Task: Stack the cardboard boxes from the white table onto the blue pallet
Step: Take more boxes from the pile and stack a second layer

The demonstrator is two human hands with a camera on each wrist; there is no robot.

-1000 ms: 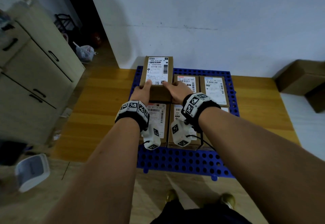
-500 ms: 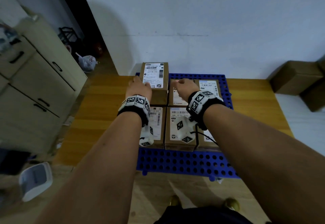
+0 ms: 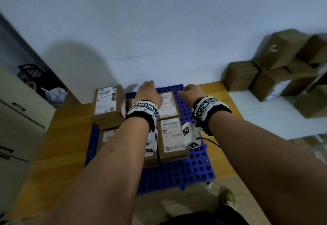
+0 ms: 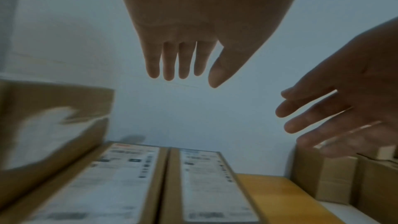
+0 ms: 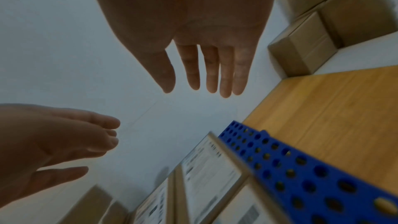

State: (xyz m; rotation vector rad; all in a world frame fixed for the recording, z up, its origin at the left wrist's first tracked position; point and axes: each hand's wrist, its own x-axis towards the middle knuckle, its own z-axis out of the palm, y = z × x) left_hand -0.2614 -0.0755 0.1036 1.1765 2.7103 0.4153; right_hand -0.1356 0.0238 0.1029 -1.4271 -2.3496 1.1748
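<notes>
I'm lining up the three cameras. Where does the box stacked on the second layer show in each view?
Head: the raised box sits at the pallet's far left corner, left of the left hand.
Left wrist: blurred, at the left edge.
Right wrist: probably the brown corner at the bottom left.
Shared landmark: the blue pallet.

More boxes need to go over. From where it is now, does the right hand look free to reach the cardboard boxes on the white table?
Probably yes: the right hand is open and empty, and nothing stands between it and the cardboard boxes on the white table.
</notes>
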